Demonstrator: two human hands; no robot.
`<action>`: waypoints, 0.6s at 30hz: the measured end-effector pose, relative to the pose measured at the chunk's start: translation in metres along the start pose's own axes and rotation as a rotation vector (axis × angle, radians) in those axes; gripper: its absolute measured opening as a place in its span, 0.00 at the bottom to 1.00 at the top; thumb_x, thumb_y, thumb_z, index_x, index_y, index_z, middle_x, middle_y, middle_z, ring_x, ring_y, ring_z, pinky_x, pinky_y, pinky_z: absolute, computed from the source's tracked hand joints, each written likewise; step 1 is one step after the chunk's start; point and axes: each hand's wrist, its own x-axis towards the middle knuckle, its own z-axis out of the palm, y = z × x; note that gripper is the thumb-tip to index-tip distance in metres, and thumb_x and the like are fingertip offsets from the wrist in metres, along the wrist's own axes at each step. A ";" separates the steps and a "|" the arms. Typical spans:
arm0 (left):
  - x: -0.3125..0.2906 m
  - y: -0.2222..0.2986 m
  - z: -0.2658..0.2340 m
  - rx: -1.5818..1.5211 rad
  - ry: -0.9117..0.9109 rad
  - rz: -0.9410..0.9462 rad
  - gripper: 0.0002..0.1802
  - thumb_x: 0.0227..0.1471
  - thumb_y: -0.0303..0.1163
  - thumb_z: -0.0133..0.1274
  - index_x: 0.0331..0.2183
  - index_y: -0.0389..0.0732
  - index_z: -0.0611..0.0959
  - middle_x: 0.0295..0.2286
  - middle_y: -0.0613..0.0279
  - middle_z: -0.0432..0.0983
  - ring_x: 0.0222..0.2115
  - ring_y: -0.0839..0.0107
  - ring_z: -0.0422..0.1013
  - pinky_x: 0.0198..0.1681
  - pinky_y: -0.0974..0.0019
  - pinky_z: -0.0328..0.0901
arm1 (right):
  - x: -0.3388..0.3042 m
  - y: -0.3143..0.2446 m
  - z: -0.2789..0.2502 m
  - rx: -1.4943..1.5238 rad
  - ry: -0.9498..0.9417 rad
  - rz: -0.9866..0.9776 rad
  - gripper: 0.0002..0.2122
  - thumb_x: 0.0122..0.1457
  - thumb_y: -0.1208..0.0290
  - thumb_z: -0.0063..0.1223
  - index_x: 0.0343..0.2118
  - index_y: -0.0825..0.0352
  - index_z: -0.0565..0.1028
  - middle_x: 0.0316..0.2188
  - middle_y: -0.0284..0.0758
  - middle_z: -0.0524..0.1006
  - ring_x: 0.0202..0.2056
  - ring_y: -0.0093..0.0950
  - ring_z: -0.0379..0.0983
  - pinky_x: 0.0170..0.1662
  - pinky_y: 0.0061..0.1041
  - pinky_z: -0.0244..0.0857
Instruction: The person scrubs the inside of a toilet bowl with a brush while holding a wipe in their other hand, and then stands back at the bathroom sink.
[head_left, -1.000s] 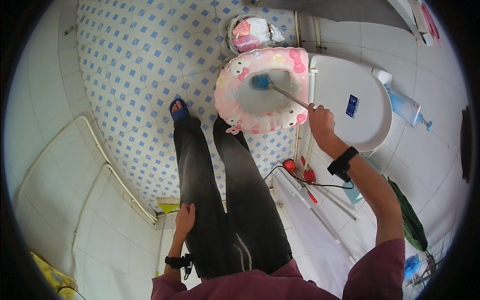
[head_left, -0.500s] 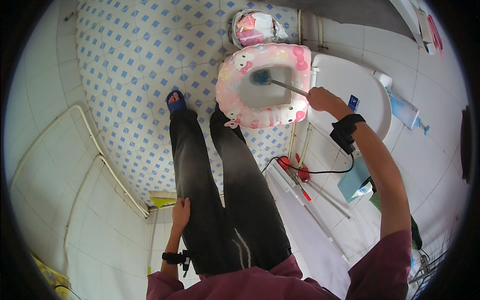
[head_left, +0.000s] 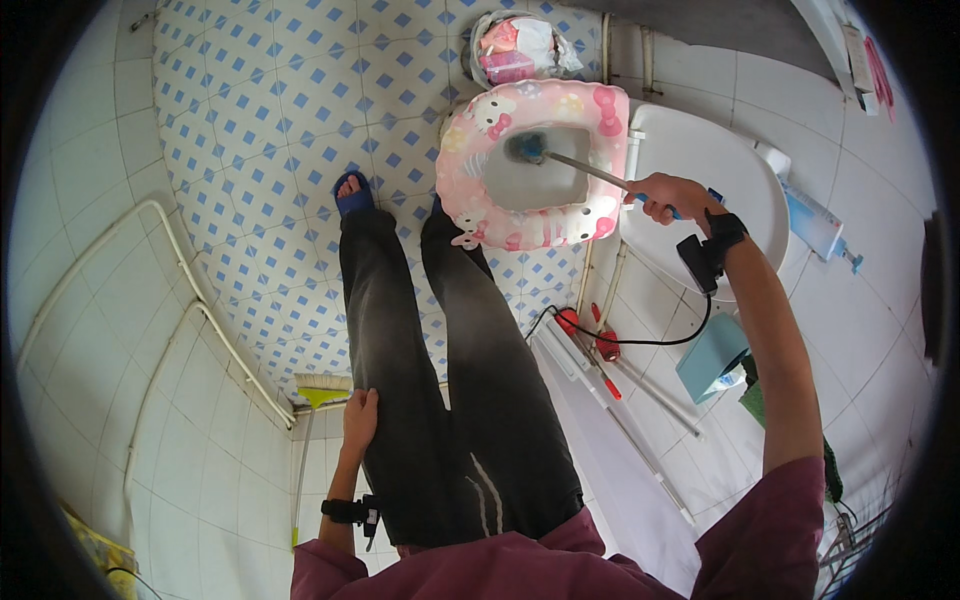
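Note:
My right hand (head_left: 668, 196) is closed round the handle of a toilet brush (head_left: 585, 170), whose end shows blue by my fingers. The brush's blue bristle head is down inside the toilet bowl (head_left: 555, 185), tilted from upper left to lower right. A puffy pink cartoon-print seat cover (head_left: 465, 195) surrounds the opening, and the white lid (head_left: 715, 165) is raised behind it, under my right wrist. Beside my thigh, my left hand (head_left: 361, 420) is closed with its curled fingers against the dark trouser leg (head_left: 400, 400), seeming to grip the cloth.
A lined waste bin (head_left: 520, 50) with pink and white rubbish stands beyond the toilet. A light-blue bin (head_left: 712, 360), red-handled tools (head_left: 606, 345) and a white panel stand at right. A broom (head_left: 320, 392) leans at left near white pipes (head_left: 180, 255). A black cable hangs from my right wrist.
My right hand has shifted slightly right and its grip on the brush handle has turned, showing the blue end. The bristle head stays in the bowl. My left hand is nearly still.

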 end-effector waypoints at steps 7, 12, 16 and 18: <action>0.002 -0.007 0.001 0.012 0.003 -0.030 0.19 0.49 0.40 0.43 0.23 0.31 0.72 0.20 0.47 0.69 0.25 0.57 0.67 0.29 0.61 0.59 | -0.012 -0.003 -0.003 0.587 -0.171 0.222 0.13 0.57 0.65 0.40 0.38 0.72 0.64 0.12 0.22 0.51 0.12 0.12 0.44 0.12 0.10 0.38; 0.002 -0.001 0.000 0.013 -0.002 -0.023 0.19 0.49 0.40 0.43 0.23 0.31 0.71 0.21 0.47 0.69 0.25 0.56 0.67 0.30 0.61 0.59 | 0.001 0.015 -0.009 0.619 -0.206 0.256 0.11 0.57 0.65 0.39 0.33 0.69 0.66 0.13 0.22 0.53 0.12 0.11 0.45 0.12 0.11 0.39; 0.000 0.002 0.001 0.020 0.018 -0.022 0.19 0.49 0.41 0.43 0.23 0.31 0.72 0.21 0.46 0.69 0.26 0.55 0.67 0.30 0.60 0.59 | 0.020 0.025 0.009 0.269 0.047 0.148 0.13 0.54 0.64 0.43 0.33 0.72 0.66 0.13 0.29 0.63 0.10 0.18 0.57 0.12 0.16 0.51; 0.001 0.009 0.000 0.027 0.010 -0.033 0.19 0.49 0.41 0.43 0.24 0.31 0.72 0.22 0.46 0.69 0.26 0.55 0.67 0.30 0.60 0.59 | 0.034 0.028 0.011 -0.472 0.191 0.034 0.11 0.52 0.67 0.42 0.30 0.73 0.68 0.19 0.37 0.72 0.18 0.27 0.71 0.19 0.22 0.63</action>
